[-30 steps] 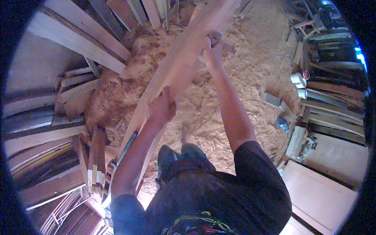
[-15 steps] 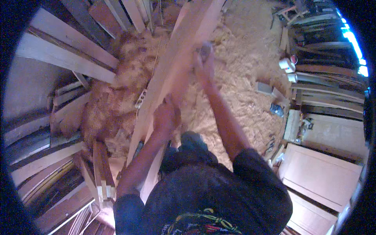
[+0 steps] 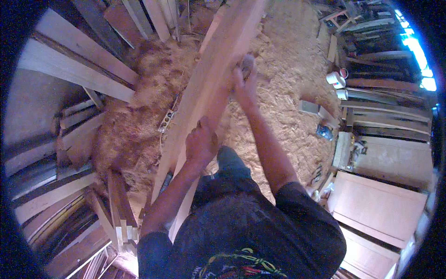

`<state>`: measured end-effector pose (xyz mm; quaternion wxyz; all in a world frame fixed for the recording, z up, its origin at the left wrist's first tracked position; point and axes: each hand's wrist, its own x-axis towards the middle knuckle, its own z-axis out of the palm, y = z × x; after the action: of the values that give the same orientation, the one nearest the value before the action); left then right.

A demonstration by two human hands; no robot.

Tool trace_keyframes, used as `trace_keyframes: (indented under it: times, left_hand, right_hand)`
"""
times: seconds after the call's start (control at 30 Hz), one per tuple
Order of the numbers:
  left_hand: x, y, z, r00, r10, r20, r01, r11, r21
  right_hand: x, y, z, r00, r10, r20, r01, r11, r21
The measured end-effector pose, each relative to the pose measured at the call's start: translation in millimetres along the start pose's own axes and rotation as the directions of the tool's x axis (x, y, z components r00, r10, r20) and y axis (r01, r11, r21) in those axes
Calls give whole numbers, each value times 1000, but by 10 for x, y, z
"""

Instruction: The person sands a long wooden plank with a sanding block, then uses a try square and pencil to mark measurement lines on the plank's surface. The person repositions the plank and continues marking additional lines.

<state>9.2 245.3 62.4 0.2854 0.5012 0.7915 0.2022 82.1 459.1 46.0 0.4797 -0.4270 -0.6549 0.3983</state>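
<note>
A long reddish-brown wooden board runs from the far middle down toward my left side. My left hand is closed over its right part, and whatever lies in the fingers is too unclear to name. Farther along, by the board's right edge, my right hand wraps round a grey rounded object, whose kind I cannot make out. Both forearms reach forward, the right one more stretched. A dark, narrow item shows beside the board next to my left forearm.
Pale wood shavings cover the floor. A power strip with a cord lies left of the board. Planks lean at the left; stacked timber and wooden panels stand at the right. White tubs sit near that timber.
Both hands have come slightly nearer to me along the board. The blur on the right hand has lessened, and the grey object is still in it.
</note>
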Motion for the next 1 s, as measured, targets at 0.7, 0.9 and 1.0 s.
trace_keyframes:
  times: [0.7, 0.9, 1.0]
  left_hand:
    - [3009, 1026, -443, 969, 156, -190, -174, 982, -80]
    - [4666, 1633, -202, 977, 103, -188, -113, 992, -47]
    - [4848, 1618, -70, 996, -90, 11, 90, 967, -238]
  right_hand:
    - [3300, 1382, -1362, 948, 294, -124, -260, 936, 236]
    - [5089, 1748, -788, 995, 56, -78, -42, 985, 170]
    - [5570, 1783, -371, 993, 116, -8, -114, 988, 102]
